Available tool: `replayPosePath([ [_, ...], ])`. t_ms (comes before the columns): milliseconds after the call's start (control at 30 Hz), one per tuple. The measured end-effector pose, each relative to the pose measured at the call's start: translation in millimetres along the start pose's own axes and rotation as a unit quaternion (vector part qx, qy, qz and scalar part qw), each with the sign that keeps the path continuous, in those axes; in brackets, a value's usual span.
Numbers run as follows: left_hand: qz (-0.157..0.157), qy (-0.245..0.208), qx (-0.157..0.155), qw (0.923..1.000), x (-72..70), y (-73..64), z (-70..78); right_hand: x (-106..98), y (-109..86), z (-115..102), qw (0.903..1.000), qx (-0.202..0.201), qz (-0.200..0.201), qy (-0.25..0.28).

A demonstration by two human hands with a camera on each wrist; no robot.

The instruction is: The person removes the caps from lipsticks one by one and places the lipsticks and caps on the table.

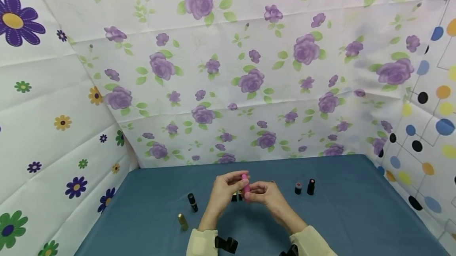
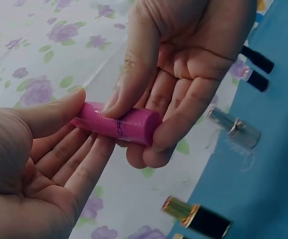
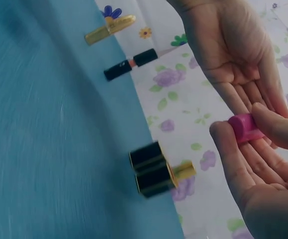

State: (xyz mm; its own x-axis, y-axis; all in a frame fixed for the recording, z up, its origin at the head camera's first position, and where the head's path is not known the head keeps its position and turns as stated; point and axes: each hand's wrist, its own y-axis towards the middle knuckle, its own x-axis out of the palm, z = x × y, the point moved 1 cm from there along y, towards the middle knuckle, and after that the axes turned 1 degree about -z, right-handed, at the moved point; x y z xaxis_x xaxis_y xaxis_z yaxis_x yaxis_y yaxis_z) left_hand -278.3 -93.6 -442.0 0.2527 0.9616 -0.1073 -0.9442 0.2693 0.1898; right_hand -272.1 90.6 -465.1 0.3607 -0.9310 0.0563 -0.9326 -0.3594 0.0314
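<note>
A glossy pink lipstick tube (image 1: pixel 246 188) is held above the blue table between both hands. My left hand (image 1: pixel 226 188) pinches one end with thumb and fingers. From the other side my right hand (image 1: pixel 265 193) grips the opposite end, its thumb along the side. Dark letters show on the pink tube in the left wrist view, partly under the right thumb. Behind the hands stands an uncapped black lipstick with a gold collar (image 2: pixel 203 216), beside its black cap (image 3: pixel 147 157); the hands partly hide them in the head view.
Left on the blue table (image 1: pixel 153 192) stand a gold lipstick (image 1: pixel 182 221) and a black lipstick (image 1: pixel 192 202). To the right are a short dark lipstick (image 1: pixel 298 188) and a taller black one (image 1: pixel 311 187). A clear-based silvery lipstick (image 2: pixel 236 128) stands behind my right hand. Flowered cloth (image 1: pixel 213 90) hangs behind.
</note>
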Motion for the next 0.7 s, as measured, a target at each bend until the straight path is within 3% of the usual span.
replayPosePath([
  [367, -0.045, -0.016, -0.019, 0.9987, 21.5, 6.9, 3.8, -30.3, -20.6, -2.2, 0.9996, 0.011, -0.024, -0.012],
  [700, -0.060, -0.052, -0.036, 0.9962, 36.7, 5.8, 7.1, -43.1, -37.7, -0.5, 0.9989, 0.015, -0.041, -0.017],
])
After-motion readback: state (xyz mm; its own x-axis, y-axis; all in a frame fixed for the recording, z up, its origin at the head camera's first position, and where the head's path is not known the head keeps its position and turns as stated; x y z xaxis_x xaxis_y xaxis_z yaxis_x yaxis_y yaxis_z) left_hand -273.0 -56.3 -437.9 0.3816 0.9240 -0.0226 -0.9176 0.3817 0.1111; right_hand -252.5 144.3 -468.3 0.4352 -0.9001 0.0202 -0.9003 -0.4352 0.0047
